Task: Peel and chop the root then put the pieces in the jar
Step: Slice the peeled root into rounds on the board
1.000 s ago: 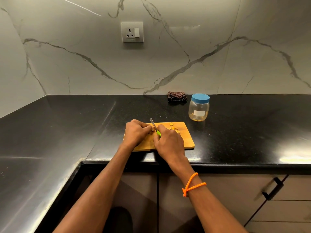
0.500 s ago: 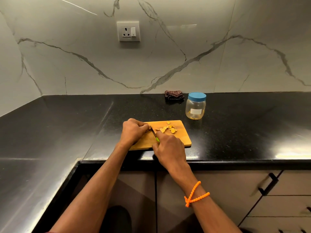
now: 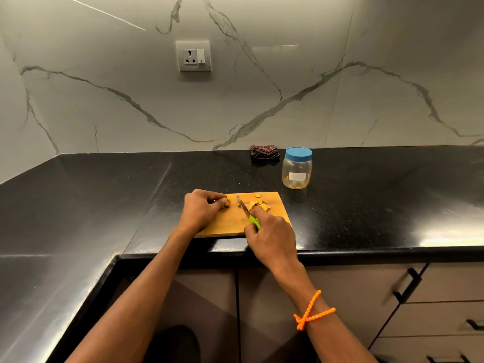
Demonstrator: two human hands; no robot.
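My left hand (image 3: 200,209) pinched the root (image 3: 226,203) stub against the cutting board (image 3: 278,203). To its right, apart, my right hand (image 3: 271,233) gripped the green-handled knife (image 3: 247,212), blade beside the chopped pieces (image 3: 258,204). Farther right, off the board, stood the lidded jar (image 3: 297,169).

Left hand (image 3: 199,208) pinches the root (image 3: 226,203) on the cutting board (image 3: 277,205); right hand (image 3: 272,235) grips the knife (image 3: 246,210).
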